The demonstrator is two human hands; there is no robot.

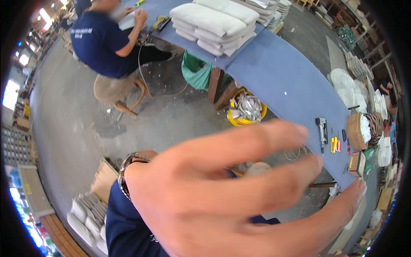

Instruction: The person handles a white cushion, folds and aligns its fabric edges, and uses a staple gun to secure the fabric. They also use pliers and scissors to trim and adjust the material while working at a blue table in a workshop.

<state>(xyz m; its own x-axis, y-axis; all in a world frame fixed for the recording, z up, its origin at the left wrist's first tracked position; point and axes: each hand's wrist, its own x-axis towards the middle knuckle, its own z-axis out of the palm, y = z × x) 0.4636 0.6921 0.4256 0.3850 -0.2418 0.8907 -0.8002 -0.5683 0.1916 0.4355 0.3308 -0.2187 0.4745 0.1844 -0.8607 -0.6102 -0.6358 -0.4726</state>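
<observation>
My left hand is very close to the camera and covers much of the lower middle of the view. Its fingers are stretched out and spread toward the right, slightly blurred, with nothing seen in them. A metal-banded wristwatch sits at its wrist. Beyond the fingertips lies a long blue-topped table. A metal air tool and yellow- and red-handled hand tools rest near that table's right end. My right hand does not show.
Stacked pale grey cushions stand on the table. A co-worker sits on a stool at far left. Under the table are a yellow basket of scraps and a green bag. More cushions lie at lower left.
</observation>
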